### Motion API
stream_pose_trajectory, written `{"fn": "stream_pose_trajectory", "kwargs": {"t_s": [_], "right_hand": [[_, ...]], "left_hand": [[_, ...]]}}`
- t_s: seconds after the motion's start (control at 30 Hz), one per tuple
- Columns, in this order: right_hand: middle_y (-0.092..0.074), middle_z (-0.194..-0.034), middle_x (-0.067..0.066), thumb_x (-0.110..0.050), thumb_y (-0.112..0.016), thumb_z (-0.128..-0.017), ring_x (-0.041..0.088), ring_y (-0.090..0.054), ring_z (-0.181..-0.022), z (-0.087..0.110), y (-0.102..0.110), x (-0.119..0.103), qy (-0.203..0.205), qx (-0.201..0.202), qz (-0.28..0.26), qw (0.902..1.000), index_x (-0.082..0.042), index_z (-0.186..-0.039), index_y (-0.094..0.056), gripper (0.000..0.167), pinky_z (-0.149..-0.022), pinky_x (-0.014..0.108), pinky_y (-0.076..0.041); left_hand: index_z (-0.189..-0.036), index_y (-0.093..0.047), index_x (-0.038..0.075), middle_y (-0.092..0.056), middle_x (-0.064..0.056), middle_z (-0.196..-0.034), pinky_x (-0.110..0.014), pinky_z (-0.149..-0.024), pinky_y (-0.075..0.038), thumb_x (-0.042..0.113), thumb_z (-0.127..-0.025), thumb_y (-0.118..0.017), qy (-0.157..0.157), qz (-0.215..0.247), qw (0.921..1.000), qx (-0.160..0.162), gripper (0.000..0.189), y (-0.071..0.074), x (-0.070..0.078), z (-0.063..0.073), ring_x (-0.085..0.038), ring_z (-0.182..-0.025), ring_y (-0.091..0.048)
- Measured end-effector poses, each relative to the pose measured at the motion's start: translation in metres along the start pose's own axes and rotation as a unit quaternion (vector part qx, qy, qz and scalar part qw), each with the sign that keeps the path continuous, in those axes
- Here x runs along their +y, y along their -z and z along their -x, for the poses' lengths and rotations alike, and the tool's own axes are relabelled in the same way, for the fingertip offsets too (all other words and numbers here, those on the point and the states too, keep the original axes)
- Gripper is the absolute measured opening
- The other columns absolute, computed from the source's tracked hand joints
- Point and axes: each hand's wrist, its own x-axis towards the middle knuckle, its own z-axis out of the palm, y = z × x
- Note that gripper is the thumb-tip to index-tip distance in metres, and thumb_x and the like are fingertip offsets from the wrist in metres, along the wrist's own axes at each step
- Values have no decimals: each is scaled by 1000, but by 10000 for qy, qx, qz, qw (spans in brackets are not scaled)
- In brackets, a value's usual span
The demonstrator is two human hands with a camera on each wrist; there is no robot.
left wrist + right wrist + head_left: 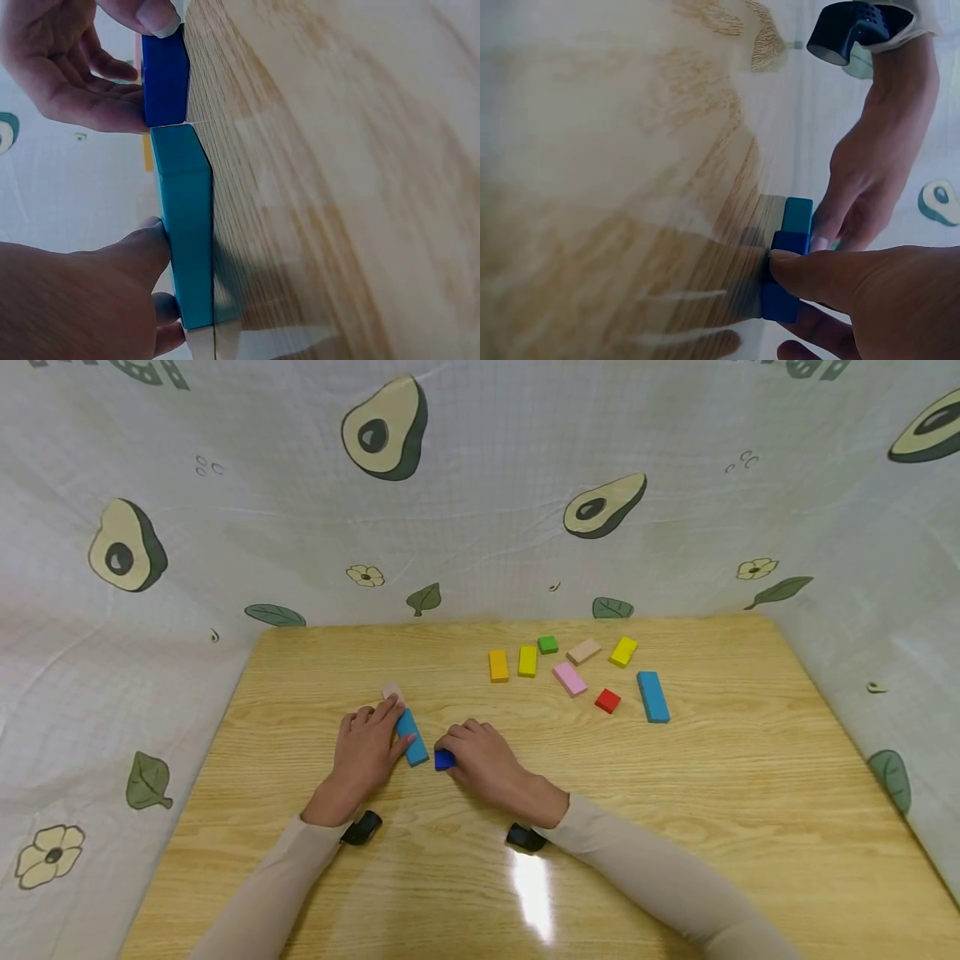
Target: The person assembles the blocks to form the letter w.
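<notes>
My left hand (365, 747) rests on a long light blue block (412, 739), its thumb near the block's near end and fingertips by the far end. In the left wrist view that light blue block (186, 232) lies flat on the table. A pale pinkish block (392, 693) adjoins its far end, partly covered by my fingers. My right hand (486, 760) pinches a small dark blue block (445, 760) between thumb and fingers. From the head, a narrow gap shows between it and the light blue block. The right wrist view shows my thumb on the dark blue block (784, 296).
Toward the back of the wooden table (712, 793) lie an orange block (498, 666), yellow blocks (528, 661), a green block (548, 645), a beige block (583, 651), a pink block (570, 678), a red block (607, 701) and another light blue block (653, 697). Patterned cloth (480, 527) hangs behind.
</notes>
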Motion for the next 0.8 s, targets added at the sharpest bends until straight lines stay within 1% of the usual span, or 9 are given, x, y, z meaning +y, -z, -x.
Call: {"fn": "stream_pose_trajectory", "kwargs": {"t_s": [0.27, 0.57, 0.8], "right_hand": [[-74, -119, 3, -19, -83, -95, 23, -63, -109, 0, 2, -2, 6, -71, 73, 9999, -13, -121, -76, 27, -94, 40, -53], [-74, -121, 1, -20, -81, -97, 22, -63, -110, 0, 2, -4, -20, -145, 69, 9999, -13, -123, -76, 27, -94, 39, -52], [-74, -120, 2, -19, -81, -97, 22, -63, -108, 0, 0, -4, -31, -87, 17, 10000, -13, -122, -77, 26, -93, 39, -53]], "left_hand": [[-151, -57, 2, -49, -20, -160, -62, -111, -39, 32, -105, -68, -32, -19, 10000, 28, 56, 0, 0, 0, -46, -134, -51], [-154, -54, 2, -46, -19, -162, -62, -112, -38, 33, -106, -66, 1, 33, 10000, -41, 58, -3, -2, -1, -46, -136, -49], [-153, -54, 2, -47, -19, -162, -62, -111, -39, 33, -106, -67, -9, 17, 10000, -17, 58, -2, -1, 0, -46, -135, -50]]}}
